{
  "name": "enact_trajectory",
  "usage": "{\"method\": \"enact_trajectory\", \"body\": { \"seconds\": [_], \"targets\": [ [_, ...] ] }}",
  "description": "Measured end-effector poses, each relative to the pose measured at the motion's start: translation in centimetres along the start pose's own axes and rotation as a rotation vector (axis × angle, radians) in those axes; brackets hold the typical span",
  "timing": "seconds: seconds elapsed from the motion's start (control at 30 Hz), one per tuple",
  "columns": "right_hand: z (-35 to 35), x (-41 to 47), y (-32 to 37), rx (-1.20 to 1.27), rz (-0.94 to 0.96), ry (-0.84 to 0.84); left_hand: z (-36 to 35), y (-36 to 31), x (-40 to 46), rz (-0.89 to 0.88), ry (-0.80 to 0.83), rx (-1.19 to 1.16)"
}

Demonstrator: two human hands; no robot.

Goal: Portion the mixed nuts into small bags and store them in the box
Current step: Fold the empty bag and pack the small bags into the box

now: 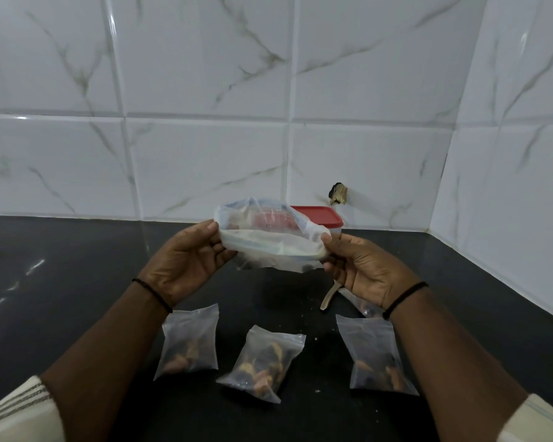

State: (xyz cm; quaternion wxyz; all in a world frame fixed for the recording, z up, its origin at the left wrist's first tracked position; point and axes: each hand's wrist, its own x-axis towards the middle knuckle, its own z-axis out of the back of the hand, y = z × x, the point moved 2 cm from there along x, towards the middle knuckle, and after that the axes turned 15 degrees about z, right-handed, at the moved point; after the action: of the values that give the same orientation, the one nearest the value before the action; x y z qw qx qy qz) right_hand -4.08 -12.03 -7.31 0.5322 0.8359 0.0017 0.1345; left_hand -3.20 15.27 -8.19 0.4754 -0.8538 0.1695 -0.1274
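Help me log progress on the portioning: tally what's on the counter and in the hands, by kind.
Filled small bags on the counter: 3
Large clear bag, held by both hands: 1
Red-lidded box: 1
Spoon, partly hidden: 1
Total: 6

Black wrist threads (155,296); pale striped sleeves (20,409) pushed up.

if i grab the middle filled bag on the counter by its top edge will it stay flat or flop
The middle bag would probably flop: its thin clear film is already crumpled. The nuts sit low, so they would likely sag downward. It looks light, with only a small portion inside.
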Motion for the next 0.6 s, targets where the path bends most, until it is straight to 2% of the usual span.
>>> {"method": "enact_trajectory", "body": {
  "seconds": [0.27, 0.5, 0.53, 0.6],
  "targets": [
    [-0.4, 0.2, -0.6, -0.060, -0.046, -0.011, -0.7, 0.4, 0.0, -0.009, -0.026, 0.057],
    [-0.5, 0.5, -1.3, -0.149, -0.017, -0.106, -2.0, 0.8, -0.2, 0.027, -0.214, 0.035],
    [-0.7, 0.4, -1.3, -0.236, 0.007, -0.112, -1.8, 0.9, 0.1, 0.030, -0.266, 0.037],
    [-0.8, 0.3, -1.4, -0.626, 0.134, -0.145, -1.3, 1.2, 0.4, 0.048, -0.386, 0.104]
  ]
}}
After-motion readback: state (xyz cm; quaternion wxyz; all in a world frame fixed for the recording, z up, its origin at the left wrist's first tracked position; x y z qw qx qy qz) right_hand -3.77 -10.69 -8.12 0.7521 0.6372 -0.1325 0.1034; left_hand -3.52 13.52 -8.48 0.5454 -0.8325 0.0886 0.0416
